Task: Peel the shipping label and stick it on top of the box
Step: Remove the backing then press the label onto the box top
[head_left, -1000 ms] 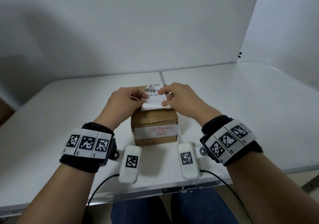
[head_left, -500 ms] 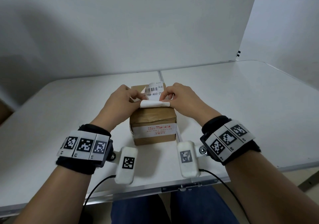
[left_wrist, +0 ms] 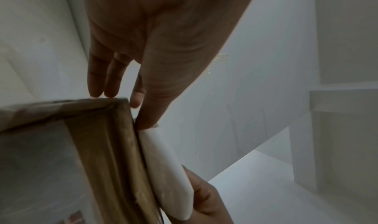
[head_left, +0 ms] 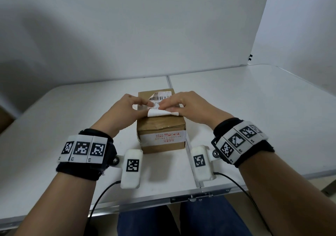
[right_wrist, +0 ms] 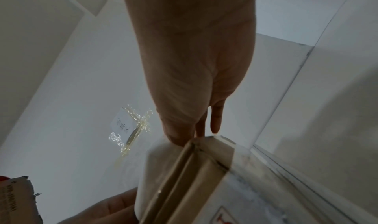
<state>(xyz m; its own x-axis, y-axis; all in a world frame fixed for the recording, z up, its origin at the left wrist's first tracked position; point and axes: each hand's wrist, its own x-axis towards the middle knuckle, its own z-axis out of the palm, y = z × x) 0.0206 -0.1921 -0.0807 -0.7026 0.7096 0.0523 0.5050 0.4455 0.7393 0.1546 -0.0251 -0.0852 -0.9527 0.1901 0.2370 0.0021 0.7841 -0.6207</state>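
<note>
A brown cardboard box stands on the white table in front of me. The white shipping label, barcode up, lies over the far part of the box top, its near end curled up in a white roll. My left hand touches the label's left side with straight fingers. In the left wrist view its thumb presses at the box edge beside the roll. My right hand lies flat over the label's right side. Its thumb presses on the label.
The table has a centre seam running under the box and white panels behind and to the right. A scrap of clear tape with a note shows in the right wrist view, and a torn carton corner at lower left.
Both hands have lowered the label from held up above the box down onto its top. The barcode end now lies flat and the curled end sits lower.
</note>
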